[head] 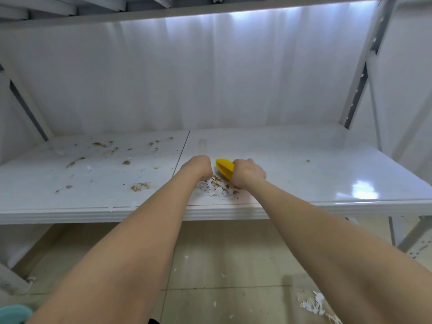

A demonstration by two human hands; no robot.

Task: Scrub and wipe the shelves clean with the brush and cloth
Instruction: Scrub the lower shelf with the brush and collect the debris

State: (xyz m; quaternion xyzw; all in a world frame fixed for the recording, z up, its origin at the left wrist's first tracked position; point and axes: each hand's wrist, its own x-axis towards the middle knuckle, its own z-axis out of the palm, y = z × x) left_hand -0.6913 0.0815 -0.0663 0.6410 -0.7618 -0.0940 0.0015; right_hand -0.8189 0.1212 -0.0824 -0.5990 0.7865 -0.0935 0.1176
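White paper scraps (312,305) litter the beige tiled floor (222,253), and a teal object (14,313) shows at the lower-left corner.

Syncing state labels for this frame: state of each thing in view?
Yellow plastic brush: held by right hand, at the pile.
Left hand: beside pile, fingers hidden.
White glossy shelf: left panel dirty, right mostly clean.
Pile of paper scraps and brown crumbs: gathered between hands.
Tiled floor: littered with scraps.

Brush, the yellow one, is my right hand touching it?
Touching. The head view shows the right hand gripping the brush, with its yellow end sticking out past the fist.
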